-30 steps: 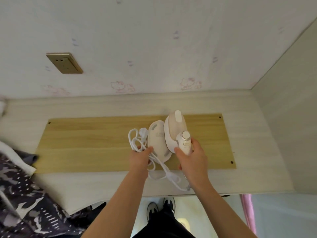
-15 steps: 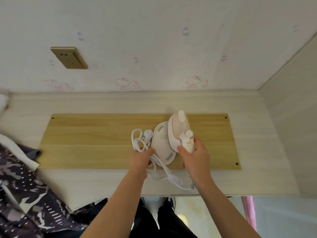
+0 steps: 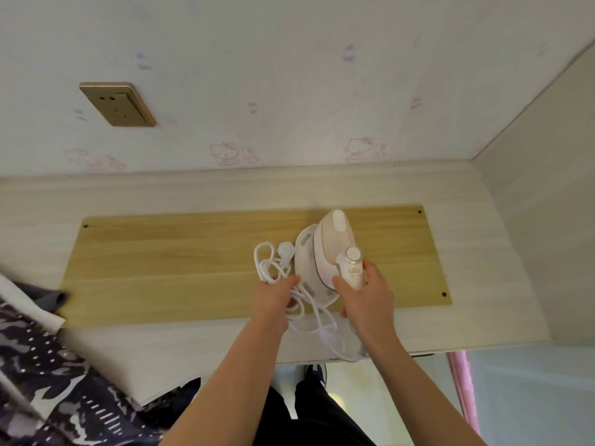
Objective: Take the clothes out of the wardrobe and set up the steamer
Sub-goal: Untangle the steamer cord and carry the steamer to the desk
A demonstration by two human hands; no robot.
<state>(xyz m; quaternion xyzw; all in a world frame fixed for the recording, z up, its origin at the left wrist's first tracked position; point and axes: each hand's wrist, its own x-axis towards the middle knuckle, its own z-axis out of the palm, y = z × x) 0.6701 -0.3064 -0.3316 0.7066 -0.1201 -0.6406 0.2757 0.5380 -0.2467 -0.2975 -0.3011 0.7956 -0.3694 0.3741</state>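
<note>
Your right hand (image 3: 363,300) grips the steamer (image 3: 335,249) by its handle over the wooden board (image 3: 180,265). Your left hand (image 3: 275,299) clutches its coiled cord (image 3: 273,262) (plug loose).

Both bare forearms reach forward from the bottom of the view, angled toward each other. The right hand (image 3: 365,296) wraps its thumb and curled fingers round the steamer's handle (image 3: 352,272), knuckles up. Just left of that handle, the left hand (image 3: 273,297) curls its fingers over the bunched white power cord (image 3: 273,262), gripping it.
</note>
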